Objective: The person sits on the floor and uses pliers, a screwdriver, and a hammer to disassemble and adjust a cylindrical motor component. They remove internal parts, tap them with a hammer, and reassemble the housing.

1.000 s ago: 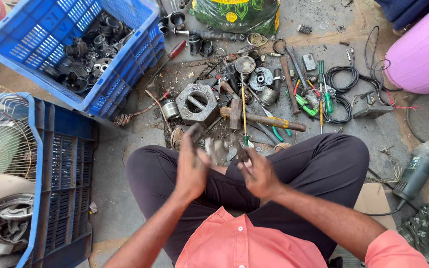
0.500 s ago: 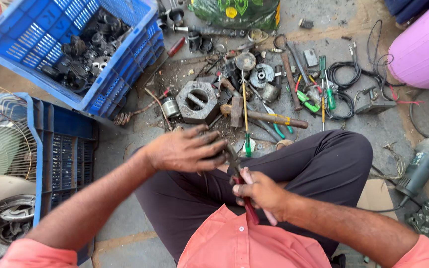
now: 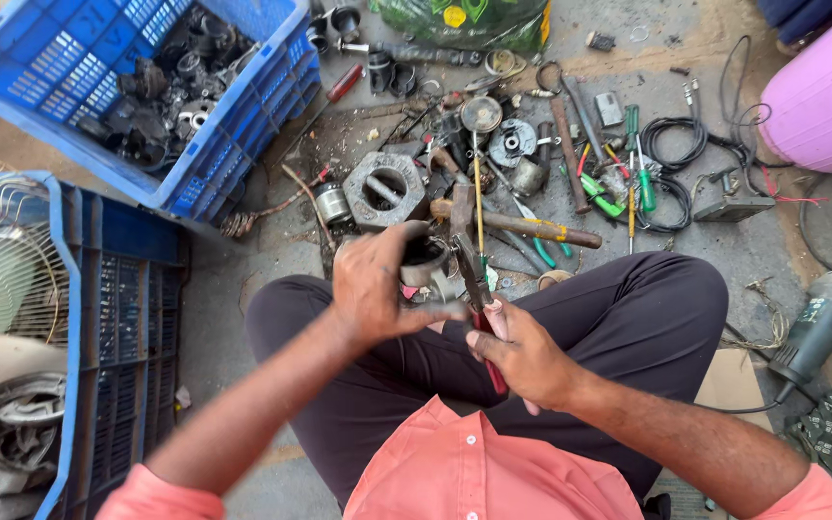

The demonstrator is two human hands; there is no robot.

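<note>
Two blue plastic crates [image 3: 98, 221] sit well left of the grip, loose tools scattered beyond it. Nearer, the left hand [image 3: 377, 289] is clenched round a grey metal cup-shaped part [image 3: 424, 258], held above the lap. Just right of it, the right hand [image 3: 522, 351] grasps red-handled pliers [image 3: 474, 279], jaws up beside the part. If the pliers slip off the metal, they could nip the left fingers.

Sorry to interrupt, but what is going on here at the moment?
A person sits cross-legged on the ground among scattered tools. The left hand grips a small round metal part, while the right hand holds red-handled pliers against it. A hammer lies just ahead, with a blue crate of metal parts to the left.
</note>
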